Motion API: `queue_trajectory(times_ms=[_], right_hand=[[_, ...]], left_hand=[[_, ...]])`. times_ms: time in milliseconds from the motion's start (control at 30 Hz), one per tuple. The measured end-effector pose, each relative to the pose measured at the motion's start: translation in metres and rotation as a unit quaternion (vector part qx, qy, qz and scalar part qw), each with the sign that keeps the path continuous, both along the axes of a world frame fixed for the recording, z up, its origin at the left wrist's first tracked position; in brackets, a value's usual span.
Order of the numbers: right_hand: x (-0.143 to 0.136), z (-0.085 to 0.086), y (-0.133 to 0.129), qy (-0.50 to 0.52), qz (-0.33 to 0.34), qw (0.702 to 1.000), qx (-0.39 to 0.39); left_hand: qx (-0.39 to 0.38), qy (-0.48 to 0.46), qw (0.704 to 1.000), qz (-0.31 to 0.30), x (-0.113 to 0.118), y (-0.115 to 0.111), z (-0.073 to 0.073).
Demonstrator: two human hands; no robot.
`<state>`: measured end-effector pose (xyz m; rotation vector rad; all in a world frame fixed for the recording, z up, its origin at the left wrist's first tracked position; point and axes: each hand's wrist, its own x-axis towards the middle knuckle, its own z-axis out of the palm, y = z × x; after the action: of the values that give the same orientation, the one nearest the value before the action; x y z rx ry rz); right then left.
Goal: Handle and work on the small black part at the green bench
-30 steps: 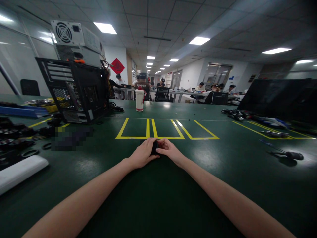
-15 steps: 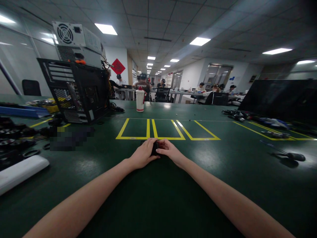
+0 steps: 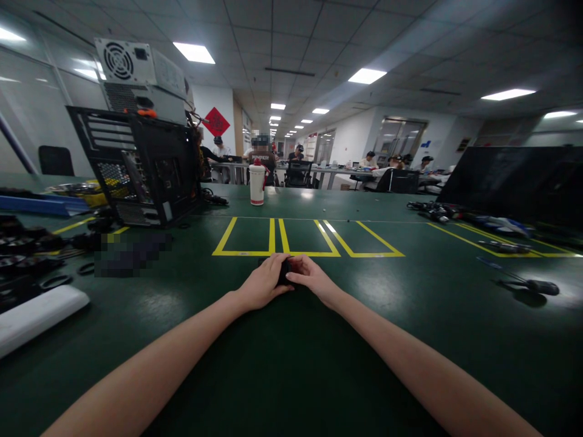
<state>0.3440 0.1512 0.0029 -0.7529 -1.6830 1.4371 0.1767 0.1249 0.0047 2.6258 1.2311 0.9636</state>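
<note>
A small black object (image 3: 284, 273) is between my two hands, low over the green table, just in front of the yellow tape marks. My left hand (image 3: 266, 280) wraps around its left side, with the thumb toward me. From the right, the fingers and thumb of my right hand (image 3: 310, 278) close on its right end. Most of the object is hidden by my fingers, so its kind cannot be made out. A bit of black also shows past the left hand's knuckles.
Yellow tape outlines (image 3: 312, 255) lie beyond my hands. A computer case (image 3: 155, 164) with power supplies (image 3: 136, 67) on top stands at left, near a white cup (image 3: 257, 185). A screwdriver (image 3: 540, 286) lies at right, a white bar (image 3: 40, 318) at left. People sit in the background.
The view has shifted very slightly. Both hands stay in the same place around the black object, with no visible change of grip.
</note>
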Motion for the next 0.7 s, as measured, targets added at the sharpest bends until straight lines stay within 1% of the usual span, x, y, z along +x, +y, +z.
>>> queue_trajectory(times_ms=[133, 300, 433, 600, 700], right_hand=[[0.0005, 0.0006, -0.0003, 0.008, 0.01, 1.0, 0.012], [-0.0009, -0.0035, 0.0022, 0.009, -0.008, 1.0, 0.02], [-0.0013, -0.0069, 0.0055, -0.003, -0.01, 1.0, 0.01], [-0.0006, -0.0041, 0.0034, 0.012, 0.015, 1.0, 0.003], [-0.0005, -0.0032, 0.0022, 0.007, 0.007, 1.0, 0.006]], left_hand=[[-0.006, -0.001, 1.0, 0.001, -0.0002, -0.0001, 0.0002], [0.002, -0.004, 1.0, -0.003, -0.0001, 0.0017, -0.0016], [0.004, 0.002, 1.0, -0.001, -0.0002, 0.0017, -0.0023], [0.005, 0.003, 1.0, 0.002, -0.0007, 0.0027, -0.0038], [0.004, 0.0, 1.0, 0.0, -0.0008, 0.0031, -0.0044]])
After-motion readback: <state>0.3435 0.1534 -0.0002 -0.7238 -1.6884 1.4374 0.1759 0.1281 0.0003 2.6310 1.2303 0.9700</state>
